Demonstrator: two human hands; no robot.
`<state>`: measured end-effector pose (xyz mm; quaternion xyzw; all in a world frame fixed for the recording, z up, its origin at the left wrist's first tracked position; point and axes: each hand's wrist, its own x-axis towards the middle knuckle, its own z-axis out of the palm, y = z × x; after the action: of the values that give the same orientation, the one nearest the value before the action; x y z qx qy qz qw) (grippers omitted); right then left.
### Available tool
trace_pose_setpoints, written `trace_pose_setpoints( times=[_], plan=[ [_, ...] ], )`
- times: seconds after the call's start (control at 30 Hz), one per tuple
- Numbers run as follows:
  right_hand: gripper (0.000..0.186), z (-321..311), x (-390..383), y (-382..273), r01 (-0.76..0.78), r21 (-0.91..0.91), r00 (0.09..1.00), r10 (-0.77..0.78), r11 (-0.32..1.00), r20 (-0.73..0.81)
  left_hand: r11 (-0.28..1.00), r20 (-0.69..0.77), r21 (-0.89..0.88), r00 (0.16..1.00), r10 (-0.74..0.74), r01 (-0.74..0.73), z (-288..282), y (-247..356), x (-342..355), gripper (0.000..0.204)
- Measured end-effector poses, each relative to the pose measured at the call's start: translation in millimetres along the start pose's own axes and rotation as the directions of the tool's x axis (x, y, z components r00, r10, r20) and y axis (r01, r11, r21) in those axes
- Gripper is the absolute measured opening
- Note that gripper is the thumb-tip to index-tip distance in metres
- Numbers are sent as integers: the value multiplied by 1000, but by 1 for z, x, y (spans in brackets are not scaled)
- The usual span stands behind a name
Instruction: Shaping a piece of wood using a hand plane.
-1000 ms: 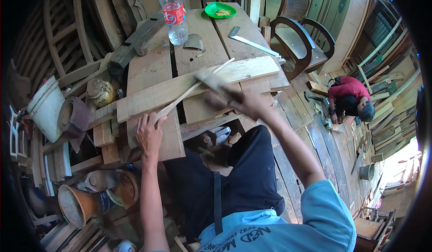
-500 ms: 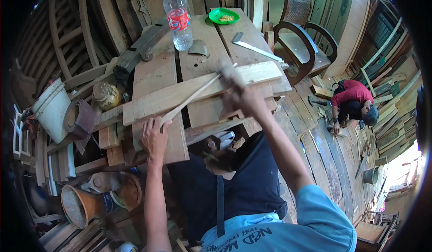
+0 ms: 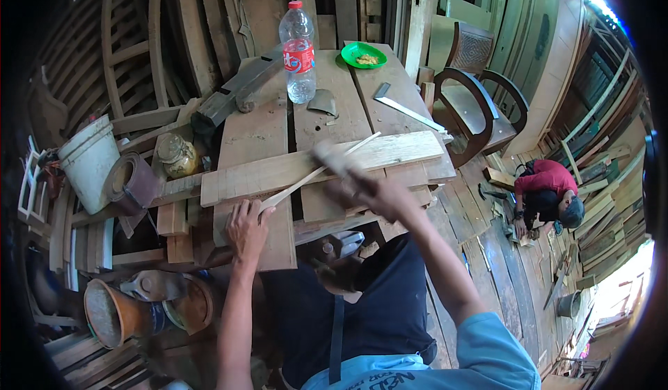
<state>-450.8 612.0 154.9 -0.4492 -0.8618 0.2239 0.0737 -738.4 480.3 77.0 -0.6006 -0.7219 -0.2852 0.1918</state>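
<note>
My left hand (image 3: 247, 227) is closed on the lower-left end of a thin, tapering wooden strip (image 3: 305, 180). The strip slants up to the right across a wide pale board (image 3: 268, 174), which lies on the plank workbench (image 3: 254, 136). Above the board, my right hand (image 3: 376, 195) grips a greyish-brown object (image 3: 330, 157). Motion blur smears that object over the strip's middle, so its kind cannot be made out. Beyond the board are a metal try square (image 3: 407, 109), a clear bottle with a red cap (image 3: 299, 59) and a piece of worn sandpaper (image 3: 321, 102).
A green plate (image 3: 363, 55) with food crumbs sits at the bench's far end. Left of the bench are a roll of brown abrasive (image 3: 132, 181), a jar (image 3: 172, 155) and a white bucket (image 3: 89, 155). A person in red (image 3: 546, 188) crouches on the floor at right, near a wooden armchair (image 3: 480, 115).
My right hand and the blurred object have shifted down-left along the strip. The left hand keeps its grip at the strip's end. The whole view has tilted slightly, so the bench appears lower.
</note>
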Motion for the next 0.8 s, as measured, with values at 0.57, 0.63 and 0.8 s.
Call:
trace_pose_setpoints(
  times=[0.57, 0.63, 0.8],
  plan=[
    [56, 37, 0, -18, 143, -76, 975, -153, 987, -162, 1000, 20, 2, 1000, -10, 10, -3, 4, 4, 28],
    [56, 15, 5, -25, -8, -39, 998, 5, 999, -65, 1000, 26, -2, 999, -22, 22, -4, 2, 5, 28],
    [50, 15, 14, 20, -142, 10, 933, 137, 990, -334, 999, 1, 31, 1000, 19, -19, 0, 20, 11, 29]
  ],
)
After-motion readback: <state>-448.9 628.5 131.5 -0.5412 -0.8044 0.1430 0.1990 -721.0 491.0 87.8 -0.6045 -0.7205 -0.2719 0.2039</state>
